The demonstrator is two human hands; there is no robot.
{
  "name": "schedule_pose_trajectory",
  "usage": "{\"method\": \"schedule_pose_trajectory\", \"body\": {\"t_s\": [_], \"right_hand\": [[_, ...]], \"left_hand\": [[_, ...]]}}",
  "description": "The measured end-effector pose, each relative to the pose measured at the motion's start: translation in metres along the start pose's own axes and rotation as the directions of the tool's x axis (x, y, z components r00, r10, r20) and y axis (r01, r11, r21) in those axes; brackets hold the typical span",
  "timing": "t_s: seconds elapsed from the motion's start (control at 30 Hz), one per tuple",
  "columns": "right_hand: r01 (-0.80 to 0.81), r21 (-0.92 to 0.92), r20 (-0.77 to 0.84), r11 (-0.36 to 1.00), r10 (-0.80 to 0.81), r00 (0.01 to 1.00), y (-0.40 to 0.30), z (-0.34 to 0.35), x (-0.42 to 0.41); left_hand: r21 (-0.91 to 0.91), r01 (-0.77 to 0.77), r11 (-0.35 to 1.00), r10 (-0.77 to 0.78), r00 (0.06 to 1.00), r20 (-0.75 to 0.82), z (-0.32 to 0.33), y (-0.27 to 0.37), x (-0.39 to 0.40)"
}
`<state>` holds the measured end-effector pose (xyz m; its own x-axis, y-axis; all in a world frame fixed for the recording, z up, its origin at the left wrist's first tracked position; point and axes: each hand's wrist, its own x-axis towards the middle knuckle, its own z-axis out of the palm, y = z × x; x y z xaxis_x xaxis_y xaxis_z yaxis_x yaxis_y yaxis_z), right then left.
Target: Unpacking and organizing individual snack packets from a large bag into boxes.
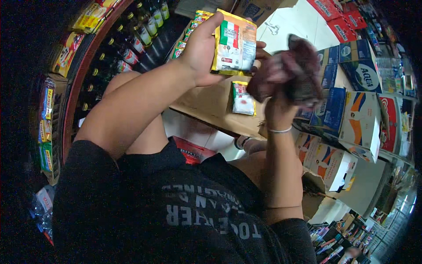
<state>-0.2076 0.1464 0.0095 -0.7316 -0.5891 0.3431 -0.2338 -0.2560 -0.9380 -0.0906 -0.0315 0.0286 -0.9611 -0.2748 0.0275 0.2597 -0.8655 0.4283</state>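
My left hand point(199, 57) grips a yellow-edged coffee sachet point(234, 44), thumb along its near edge and fingertips showing past its far side. The printed face with a green, white and red band is towards me. In my right hand point(280, 112) is a crumpled dark maroon cloth point(290, 72), blurred and just right of the sachet; it hides most of the fingers. Below them a second sachet point(244, 100), green, white and red, lies flat on brown cardboard point(207, 100). More sachets point(182, 46) stand in a row behind my left wrist, partly hidden.
Glass bottles point(141, 33) with yellowish caps line a dark shelf on the left, bordered by a reddish-brown shelf edge point(77, 66). Stacked blue cartons point(361, 74) and white-and-orange cartons point(359, 115) stand on the right. A red carton point(191, 150) sits between my legs.
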Motion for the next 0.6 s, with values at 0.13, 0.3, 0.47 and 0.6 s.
{"method": "schedule_pose_trajectory", "body": {"t_s": [0.13,0.3,0.47,0.6], "right_hand": [[0.491,-0.566,0.43,0.663,-0.271,0.861,-0.01,0.033,-0.017],[0.54,-0.456,0.57,0.708,-0.234,0.788,-0.022,0.037,-0.023],[0.155,-0.327,0.295,0.932,-0.055,0.954,-0.012,0.008,-0.017],[-0.032,0.022,-0.101,0.999,0.034,0.994,0.003,-0.02,0.017]], "left_hand": [[-0.154,-0.192,0.969,0.186,0.981,-0.048,-0.015,-0.003,0.006],[0.001,-0.142,0.99,0.141,0.982,-0.125,-0.028,0.008,0.011],[0.317,-0.202,0.927,0.239,0.968,-0.082,-0.034,0.023,0.012],[0.9,-0.075,0.43,0.422,0.898,-0.126,-0.044,0.032,0.009]]}}
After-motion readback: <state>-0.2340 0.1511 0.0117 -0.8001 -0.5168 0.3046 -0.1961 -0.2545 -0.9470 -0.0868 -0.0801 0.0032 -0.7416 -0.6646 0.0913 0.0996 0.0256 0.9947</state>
